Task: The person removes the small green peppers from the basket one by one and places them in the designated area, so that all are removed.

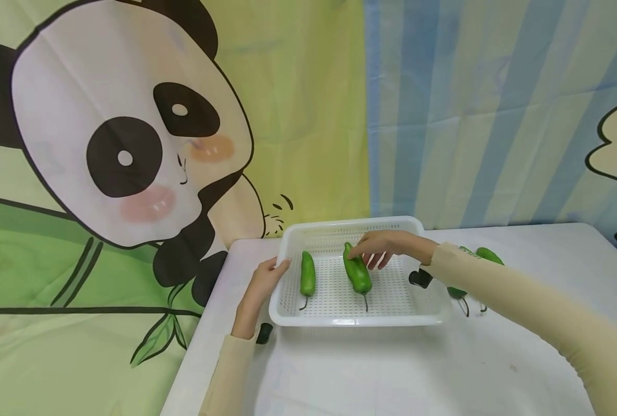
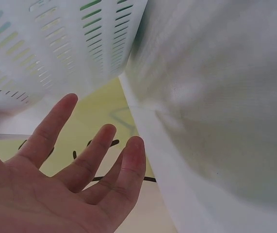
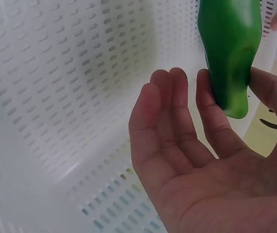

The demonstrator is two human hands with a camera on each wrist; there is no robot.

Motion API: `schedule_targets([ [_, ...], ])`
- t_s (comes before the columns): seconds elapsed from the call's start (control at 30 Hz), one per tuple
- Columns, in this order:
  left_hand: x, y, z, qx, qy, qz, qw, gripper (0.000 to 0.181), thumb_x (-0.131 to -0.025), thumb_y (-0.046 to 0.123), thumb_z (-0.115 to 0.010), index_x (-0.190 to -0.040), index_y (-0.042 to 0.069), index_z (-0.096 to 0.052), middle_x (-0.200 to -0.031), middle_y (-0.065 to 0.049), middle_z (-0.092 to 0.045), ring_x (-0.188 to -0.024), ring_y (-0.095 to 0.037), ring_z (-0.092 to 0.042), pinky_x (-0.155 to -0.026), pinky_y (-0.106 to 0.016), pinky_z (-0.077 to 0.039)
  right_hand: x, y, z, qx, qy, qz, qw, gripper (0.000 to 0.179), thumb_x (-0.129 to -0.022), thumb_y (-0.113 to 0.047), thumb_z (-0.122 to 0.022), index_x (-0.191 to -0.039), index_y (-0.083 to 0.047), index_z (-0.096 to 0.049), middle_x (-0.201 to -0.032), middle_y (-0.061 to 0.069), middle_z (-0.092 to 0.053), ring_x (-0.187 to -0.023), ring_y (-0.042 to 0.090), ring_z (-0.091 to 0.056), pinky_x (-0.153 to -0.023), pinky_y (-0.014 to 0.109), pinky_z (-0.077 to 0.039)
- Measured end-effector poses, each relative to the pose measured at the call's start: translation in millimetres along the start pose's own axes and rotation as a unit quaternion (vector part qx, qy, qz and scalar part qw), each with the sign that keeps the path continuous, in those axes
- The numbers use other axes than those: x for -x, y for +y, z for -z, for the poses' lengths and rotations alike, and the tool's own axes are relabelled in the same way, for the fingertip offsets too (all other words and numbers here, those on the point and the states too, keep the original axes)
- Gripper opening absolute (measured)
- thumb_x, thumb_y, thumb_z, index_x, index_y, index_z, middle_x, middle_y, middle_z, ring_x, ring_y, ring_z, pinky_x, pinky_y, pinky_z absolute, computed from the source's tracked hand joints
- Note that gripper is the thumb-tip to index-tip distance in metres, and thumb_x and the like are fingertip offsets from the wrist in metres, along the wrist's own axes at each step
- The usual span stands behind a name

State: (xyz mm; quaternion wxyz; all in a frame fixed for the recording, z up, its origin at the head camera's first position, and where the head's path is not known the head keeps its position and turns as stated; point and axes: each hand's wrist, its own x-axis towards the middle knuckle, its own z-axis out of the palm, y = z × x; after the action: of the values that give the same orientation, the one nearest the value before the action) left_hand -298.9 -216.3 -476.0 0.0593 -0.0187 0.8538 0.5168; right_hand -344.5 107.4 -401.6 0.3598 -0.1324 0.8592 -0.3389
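A white perforated plastic basket (image 1: 334,322) stands on the table, and one green pepper (image 1: 307,276) lies in its left part. My right hand (image 1: 383,245) pinches a second green pepper (image 1: 357,274) by its stemless end, between thumb and index finger; the stem points toward me. In the right wrist view the other fingers (image 3: 160,116) are held away from this pepper (image 3: 230,48). My left hand (image 1: 266,280) holds the basket's left rim. The left wrist view shows its fingers (image 2: 123,179) spread outside the basket wall (image 2: 65,43), with the thumb mostly hidden.
More green peppers (image 1: 489,255) lie on the white-covered table (image 1: 371,370) right of the basket, partly hidden by my right sleeve (image 1: 511,294). Behind the table hangs a printed cloth (image 1: 308,115) with a panda and blue stripes.
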Motion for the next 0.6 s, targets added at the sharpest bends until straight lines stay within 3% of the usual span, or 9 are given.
schedule_targets([
  [0.23,-0.7,0.6,-0.4,-0.005,-0.003,0.001,1.0000,0.053,-0.101,0.046,-0.056,-0.142,0.013,-0.057,-0.112,-0.017,-0.073,-0.085,-0.023,-0.075,-0.067,-0.037,-0.063,12.5,6,12,-0.009,-0.007,0.003,0.9999,0.046,-0.098,-0.046,-0.058,-0.124,-0.009,-0.066,-0.115,0.013,-0.067,-0.105,0.026,-0.067,-0.092,0.043,-0.058],
  [0.47,-1.1,0.8,-0.8,-0.005,0.000,0.006,1.0000,0.053,-0.101,0.047,-0.056,-0.143,0.014,-0.056,-0.113,-0.017,-0.073,-0.086,-0.023,-0.075,-0.069,-0.036,-0.063,28.7,15,30,-0.024,-0.005,0.008,0.9997,0.050,-0.099,-0.046,-0.057,-0.131,-0.007,-0.062,-0.120,0.015,-0.065,-0.113,0.031,-0.066,-0.093,0.043,-0.058],
  [0.6,-1.0,0.5,-0.4,-0.003,-0.002,0.007,1.0000,0.055,-0.101,0.048,-0.055,-0.144,0.014,-0.055,-0.113,-0.017,-0.073,-0.086,-0.023,-0.075,-0.069,-0.036,-0.063,36.0,21,40,-0.026,-0.002,0.010,0.9996,0.052,-0.099,-0.046,-0.058,-0.134,-0.008,-0.060,-0.122,0.015,-0.064,-0.109,0.027,-0.067,-0.091,0.041,-0.058],
])
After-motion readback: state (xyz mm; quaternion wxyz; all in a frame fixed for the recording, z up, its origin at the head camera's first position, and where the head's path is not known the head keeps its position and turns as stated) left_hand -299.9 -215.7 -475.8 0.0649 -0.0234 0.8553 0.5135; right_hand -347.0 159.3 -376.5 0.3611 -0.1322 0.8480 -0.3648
